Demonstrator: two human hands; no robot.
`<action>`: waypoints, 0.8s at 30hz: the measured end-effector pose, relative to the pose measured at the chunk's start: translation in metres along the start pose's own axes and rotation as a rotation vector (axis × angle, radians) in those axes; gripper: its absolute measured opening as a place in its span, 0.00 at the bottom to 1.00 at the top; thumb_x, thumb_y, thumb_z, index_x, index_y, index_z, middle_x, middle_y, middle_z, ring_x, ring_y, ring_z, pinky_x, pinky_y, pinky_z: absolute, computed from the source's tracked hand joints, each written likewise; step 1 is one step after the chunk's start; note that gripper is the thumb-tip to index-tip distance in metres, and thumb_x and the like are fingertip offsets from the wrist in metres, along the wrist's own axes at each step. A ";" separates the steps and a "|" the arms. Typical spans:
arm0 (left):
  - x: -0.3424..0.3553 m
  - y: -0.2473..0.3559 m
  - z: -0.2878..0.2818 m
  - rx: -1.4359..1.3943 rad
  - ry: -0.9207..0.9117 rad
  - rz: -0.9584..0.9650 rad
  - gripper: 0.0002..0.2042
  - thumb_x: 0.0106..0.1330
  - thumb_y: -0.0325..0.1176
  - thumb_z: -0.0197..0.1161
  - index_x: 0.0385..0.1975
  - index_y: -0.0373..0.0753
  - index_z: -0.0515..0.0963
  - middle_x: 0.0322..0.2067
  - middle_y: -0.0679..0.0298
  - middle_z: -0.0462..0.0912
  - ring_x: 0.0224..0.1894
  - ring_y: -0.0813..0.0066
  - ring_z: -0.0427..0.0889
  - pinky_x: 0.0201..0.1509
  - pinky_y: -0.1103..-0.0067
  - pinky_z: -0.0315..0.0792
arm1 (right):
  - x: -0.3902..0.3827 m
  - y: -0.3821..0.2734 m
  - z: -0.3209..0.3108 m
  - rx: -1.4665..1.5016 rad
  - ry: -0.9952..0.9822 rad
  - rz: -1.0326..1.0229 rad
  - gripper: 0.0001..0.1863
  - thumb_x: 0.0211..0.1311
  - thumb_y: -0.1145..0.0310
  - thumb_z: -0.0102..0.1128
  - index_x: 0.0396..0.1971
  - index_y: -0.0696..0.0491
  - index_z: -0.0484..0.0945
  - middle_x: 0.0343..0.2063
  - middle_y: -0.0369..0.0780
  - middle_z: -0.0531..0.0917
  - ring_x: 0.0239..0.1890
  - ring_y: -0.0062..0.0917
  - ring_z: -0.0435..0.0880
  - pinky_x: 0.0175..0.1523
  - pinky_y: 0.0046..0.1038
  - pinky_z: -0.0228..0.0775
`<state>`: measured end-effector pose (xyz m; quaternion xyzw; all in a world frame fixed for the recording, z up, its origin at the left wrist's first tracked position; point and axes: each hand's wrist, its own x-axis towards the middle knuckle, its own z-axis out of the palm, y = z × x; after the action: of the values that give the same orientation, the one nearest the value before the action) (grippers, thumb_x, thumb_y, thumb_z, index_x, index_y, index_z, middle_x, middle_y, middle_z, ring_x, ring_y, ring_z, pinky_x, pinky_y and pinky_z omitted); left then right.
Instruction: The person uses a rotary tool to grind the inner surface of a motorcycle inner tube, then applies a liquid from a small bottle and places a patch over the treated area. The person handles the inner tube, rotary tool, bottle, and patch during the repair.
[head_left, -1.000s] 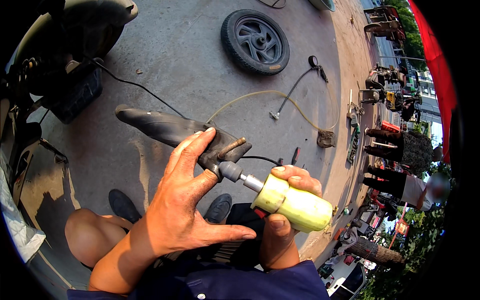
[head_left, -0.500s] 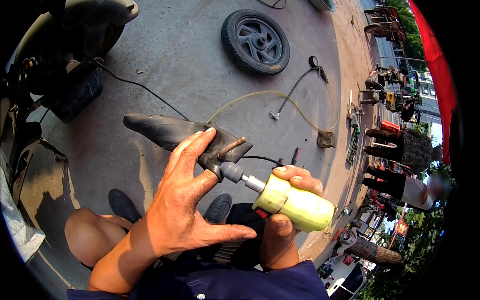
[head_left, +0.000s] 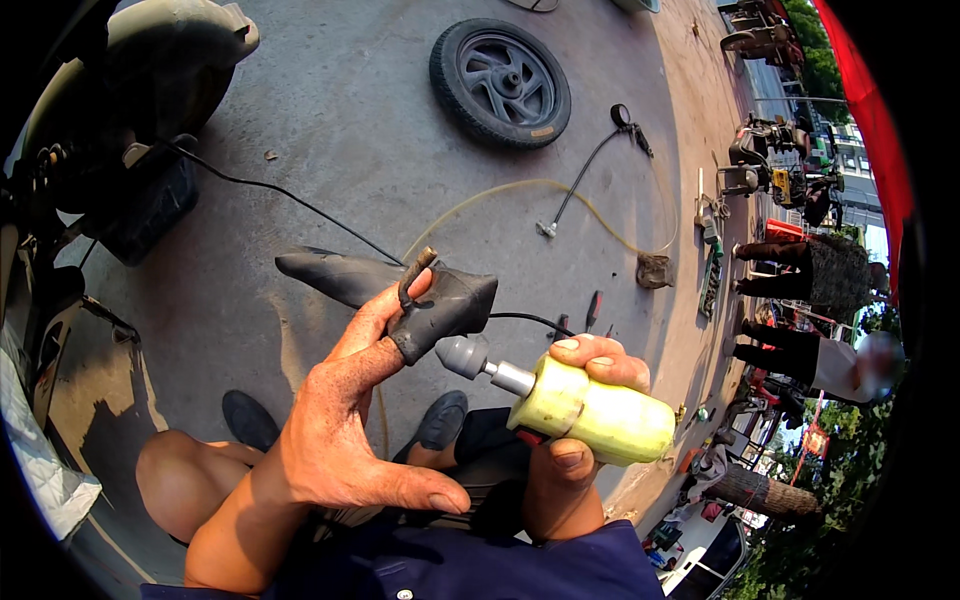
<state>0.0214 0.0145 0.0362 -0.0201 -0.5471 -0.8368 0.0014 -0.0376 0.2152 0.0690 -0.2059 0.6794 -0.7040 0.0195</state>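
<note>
One navy shirt [head_left: 460, 570], nearest, at the lower edge.

One left grip [head_left: 325, 430], bare: thumb spread wide and free, other fingers bent around a black rubber tube [head_left: 458, 298] and pinching it between them. We find the tube above the lap, folded over, its long end pointing left; one valve stem [head_left: 416, 276], brownish, stands up from it beside a fingertip.

One right grip [head_left: 612, 368], bare: fingers over the top, thumb beneath, closed round a yellow-green power tool [head_left: 605, 420]. Its silver shaft [head_left: 513, 378] carries a grey rounded tip [head_left: 462, 356], just beside the tube; whether the two touch, we cannot tell.

Two dark shoes [head_left: 438, 420], below the hands.

One grey floor [head_left: 330, 130], bearing: one red-and-black handled tool [head_left: 594, 308]; one yellowish hose [head_left: 480, 200], curved; one round gauge [head_left: 620, 115] with a black hose; one black spoked wheel [head_left: 505, 82] with its tyre, lying flat.

Containers: one dark, narrow tray [head_left: 711, 287] to the right, its contents too small for us to name; one red box [head_left: 785, 229] further off, interior hidden from us; one pale basin [head_left: 637, 4], cut by the upper edge, contents not readable.

Two people [head_left: 840, 275], in the distance at right, near a red canopy [head_left: 872, 120].
</note>
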 end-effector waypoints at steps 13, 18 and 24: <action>0.000 -0.001 0.004 0.068 -0.020 0.008 0.46 0.34 0.48 0.86 0.54 0.26 0.76 0.68 0.42 0.55 0.72 0.48 0.54 0.73 0.60 0.49 | 0.000 0.000 0.006 -0.035 -0.017 0.019 0.33 0.51 0.53 0.77 0.49 0.56 0.71 0.43 0.47 0.82 0.51 0.35 0.81 0.60 0.37 0.71; 0.000 0.003 0.002 0.127 -0.029 0.007 0.46 0.34 0.48 0.86 0.55 0.28 0.75 0.68 0.42 0.55 0.72 0.49 0.54 0.73 0.61 0.50 | 0.001 -0.001 0.005 -0.066 -0.015 0.023 0.32 0.51 0.52 0.76 0.48 0.56 0.71 0.42 0.46 0.83 0.50 0.35 0.81 0.60 0.38 0.71; 0.000 -0.001 -0.001 -0.092 0.004 -0.033 0.51 0.34 0.47 0.86 0.60 0.26 0.71 0.69 0.45 0.55 0.73 0.55 0.54 0.75 0.64 0.45 | 0.001 -0.002 0.002 -0.082 -0.015 0.021 0.32 0.51 0.52 0.76 0.48 0.56 0.71 0.42 0.46 0.83 0.50 0.34 0.81 0.59 0.37 0.71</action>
<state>0.0217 0.0139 0.0345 -0.0095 -0.5083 -0.8610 -0.0122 -0.0370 0.2136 0.0715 -0.2049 0.7097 -0.6736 0.0235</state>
